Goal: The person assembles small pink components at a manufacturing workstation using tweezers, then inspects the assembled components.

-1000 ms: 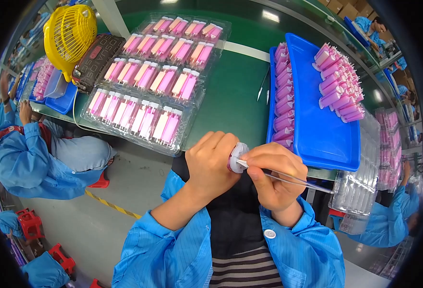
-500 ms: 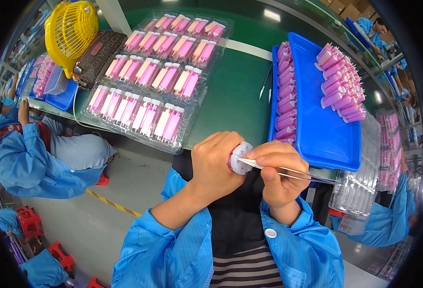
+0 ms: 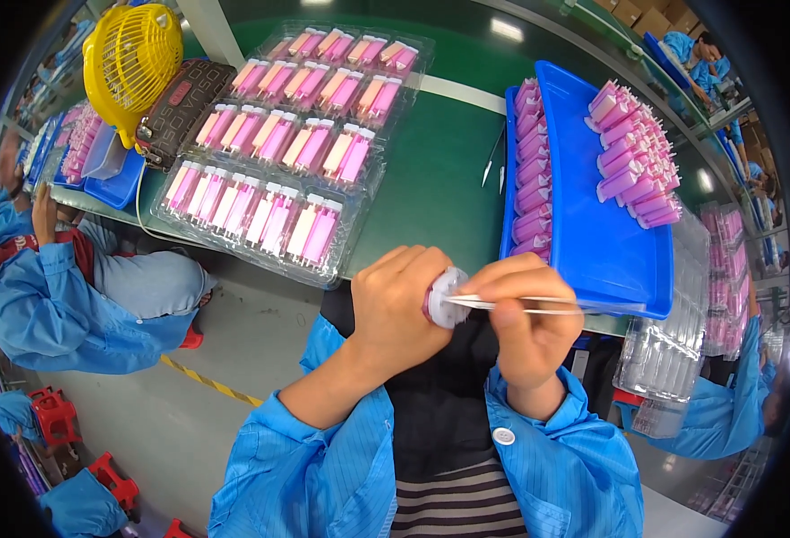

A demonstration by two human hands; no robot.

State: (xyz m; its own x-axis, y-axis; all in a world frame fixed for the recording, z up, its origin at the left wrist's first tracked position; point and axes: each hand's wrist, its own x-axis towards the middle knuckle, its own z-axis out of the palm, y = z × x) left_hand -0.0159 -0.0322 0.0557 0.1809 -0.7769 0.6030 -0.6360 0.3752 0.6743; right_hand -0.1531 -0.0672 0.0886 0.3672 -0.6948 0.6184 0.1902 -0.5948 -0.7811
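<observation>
My left hand (image 3: 393,309) is closed round a pink piece with a round white end cap (image 3: 448,300), the cap turned toward my right. Most of the pink body is hidden inside the fist. Pinched between the thumb and fingers of my right hand (image 3: 534,318) is a pair of metal tweezers (image 3: 468,302). Their tips meet the face of the white cap; whether they grip a small part there cannot be made out. Both hands are in front of my body, just off the near edge of the green table (image 3: 413,206).
Clear plastic trays (image 3: 345,215) of pink-and-cream pieces lie at the left, by a yellow fan (image 3: 133,67) and a brown bag (image 3: 180,112). Blue trays (image 3: 583,233) with pink pieces (image 3: 637,161) stand at the right. A second pair of tweezers (image 3: 493,161) lies beside them. Co-workers sit nearby.
My right hand has turned slightly, and the tweezers' back end has swung up so they lie more level. The tips stay at the white cap. My left hand has barely moved.
</observation>
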